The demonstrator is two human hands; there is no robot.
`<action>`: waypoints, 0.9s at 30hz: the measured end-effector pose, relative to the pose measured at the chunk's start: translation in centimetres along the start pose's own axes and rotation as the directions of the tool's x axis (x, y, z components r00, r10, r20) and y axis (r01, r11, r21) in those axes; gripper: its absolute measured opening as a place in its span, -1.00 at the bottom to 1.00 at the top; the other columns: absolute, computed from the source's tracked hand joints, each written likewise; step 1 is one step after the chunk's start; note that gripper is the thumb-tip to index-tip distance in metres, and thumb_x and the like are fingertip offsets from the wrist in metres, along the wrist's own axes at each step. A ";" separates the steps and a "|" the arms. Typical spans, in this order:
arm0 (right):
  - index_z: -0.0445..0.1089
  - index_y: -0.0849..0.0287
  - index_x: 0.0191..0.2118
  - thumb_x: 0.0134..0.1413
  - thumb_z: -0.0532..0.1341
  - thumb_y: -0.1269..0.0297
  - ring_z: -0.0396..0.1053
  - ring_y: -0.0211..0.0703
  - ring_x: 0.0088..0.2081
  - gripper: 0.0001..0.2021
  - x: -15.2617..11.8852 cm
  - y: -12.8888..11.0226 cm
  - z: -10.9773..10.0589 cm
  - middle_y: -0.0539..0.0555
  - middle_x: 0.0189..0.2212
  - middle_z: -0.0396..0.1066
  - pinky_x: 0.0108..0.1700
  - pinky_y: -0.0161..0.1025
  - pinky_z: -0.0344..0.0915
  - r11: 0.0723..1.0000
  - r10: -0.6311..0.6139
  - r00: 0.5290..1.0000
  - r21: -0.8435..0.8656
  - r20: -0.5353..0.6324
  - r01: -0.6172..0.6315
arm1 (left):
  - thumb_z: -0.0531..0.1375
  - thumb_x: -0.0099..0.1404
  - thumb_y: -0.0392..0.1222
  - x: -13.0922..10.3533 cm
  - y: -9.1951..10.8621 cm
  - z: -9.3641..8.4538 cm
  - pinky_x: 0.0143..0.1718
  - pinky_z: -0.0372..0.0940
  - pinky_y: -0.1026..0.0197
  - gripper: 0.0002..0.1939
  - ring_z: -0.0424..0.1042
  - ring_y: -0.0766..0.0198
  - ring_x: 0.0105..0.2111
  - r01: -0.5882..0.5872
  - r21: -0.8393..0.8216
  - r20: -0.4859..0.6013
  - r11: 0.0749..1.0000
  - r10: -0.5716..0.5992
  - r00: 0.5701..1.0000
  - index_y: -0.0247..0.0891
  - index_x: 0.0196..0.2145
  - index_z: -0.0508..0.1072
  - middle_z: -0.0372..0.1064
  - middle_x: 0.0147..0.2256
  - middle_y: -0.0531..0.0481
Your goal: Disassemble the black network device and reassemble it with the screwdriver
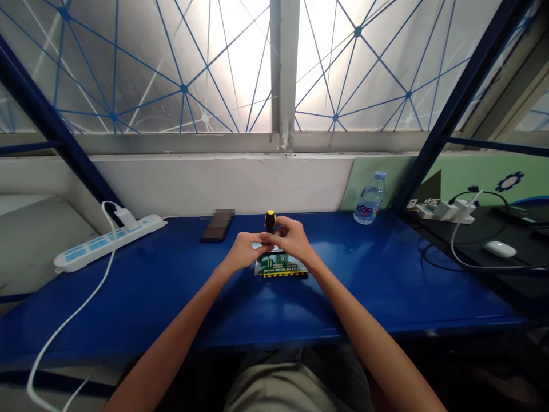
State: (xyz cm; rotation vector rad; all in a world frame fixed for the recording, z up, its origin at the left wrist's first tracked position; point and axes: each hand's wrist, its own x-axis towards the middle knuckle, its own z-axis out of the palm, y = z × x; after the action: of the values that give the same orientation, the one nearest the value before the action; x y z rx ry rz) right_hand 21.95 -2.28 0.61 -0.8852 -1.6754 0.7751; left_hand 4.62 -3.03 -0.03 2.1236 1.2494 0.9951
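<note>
A screwdriver (270, 220) with a black handle and a yellow end stands upright over a green circuit board (281, 263). My right hand (291, 236) is closed around the lower part of its handle. Pinched fingers of my left hand (246, 249) meet the right fingers just below the handle; what lies between them is hidden. The board has a row of yellow-and-black terminals (285, 274) along its near edge. It lies on the blue table, partly covered by both hands. The screwdriver's tip cannot be seen.
A dark phone (218, 225) lies left of the hands. Farther left is a white power strip (109, 242) with a plugged-in charger and white cable. A water bottle (370, 198) stands at the back right. A white mouse (500, 249) and cables lie at the far right.
</note>
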 end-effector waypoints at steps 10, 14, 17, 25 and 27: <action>0.47 0.18 -0.30 -0.09 0.40 0.14 0.42 -0.18 -0.54 -0.74 -0.1 -0.6 -0.3 -0.01 -0.57 0.45 -0.51 -0.29 0.30 0.985 0.080 0.990 0.144 0.120 -0.097 | 0.26 0.16 -0.10 0.1 0.5 -0.2 -0.21 0.34 0.18 -0.78 0.56 0.05 -0.30 0.006 -0.015 0.058 1.000 -0.005 0.998 -0.25 -0.41 0.69 0.61 -0.39 0.01; 0.49 0.18 -0.25 -0.09 0.38 0.21 0.42 -0.23 -0.52 -0.75 0.1 -0.2 -0.4 0.03 -0.41 0.52 -0.48 -0.30 0.33 0.986 0.053 0.992 0.150 0.112 -0.070 | 0.24 0.17 -0.09 0.1 0.6 -0.2 -0.13 0.34 0.14 -0.76 0.56 0.01 -0.22 0.005 -0.033 0.081 0.999 -0.003 0.997 -0.22 -0.38 0.69 0.63 -0.33 -0.02; 0.50 0.19 -0.24 -0.10 0.39 0.18 0.43 -0.24 -0.51 -0.72 0.2 0.2 -0.4 0.04 -0.36 0.52 -0.47 -0.31 0.33 0.987 0.036 0.993 0.152 0.113 -0.053 | 0.28 0.16 -0.07 0.0 0.5 -0.1 -0.14 0.34 0.14 -0.76 0.56 -0.01 -0.21 0.019 -0.029 0.050 0.999 -0.018 0.999 -0.24 -0.35 0.69 0.63 -0.31 -0.04; 0.50 0.16 -0.33 -0.09 0.42 0.09 0.35 -0.27 -0.54 -0.74 0.2 0.6 -0.1 0.00 -0.46 0.49 -0.48 -0.32 0.23 1.000 0.013 0.998 0.020 0.058 -0.014 | 0.34 0.13 -0.04 0.0 0.1 -0.2 -0.30 0.28 0.21 -0.73 0.51 0.12 -0.35 -0.017 0.100 -0.077 0.995 0.025 0.997 -0.30 -0.32 0.67 0.59 -0.38 -0.05; 0.49 0.15 -0.36 -0.08 0.42 0.11 0.31 -0.27 -0.56 -0.76 0.2 0.5 -0.1 -0.04 -0.56 0.43 -0.49 -0.32 0.19 1.000 0.014 0.999 -0.027 0.045 -0.013 | 0.35 0.12 -0.05 0.1 0.2 -0.2 -0.30 0.28 0.20 -0.75 0.52 0.11 -0.36 -0.012 0.099 -0.081 0.995 0.021 0.997 -0.29 -0.34 0.67 0.59 -0.39 -0.05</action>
State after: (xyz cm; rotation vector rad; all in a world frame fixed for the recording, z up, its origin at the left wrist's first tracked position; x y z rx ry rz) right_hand 22.11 -1.85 0.30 -0.9042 -1.7246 0.7882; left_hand 4.57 -3.05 0.21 2.1908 1.3479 1.0569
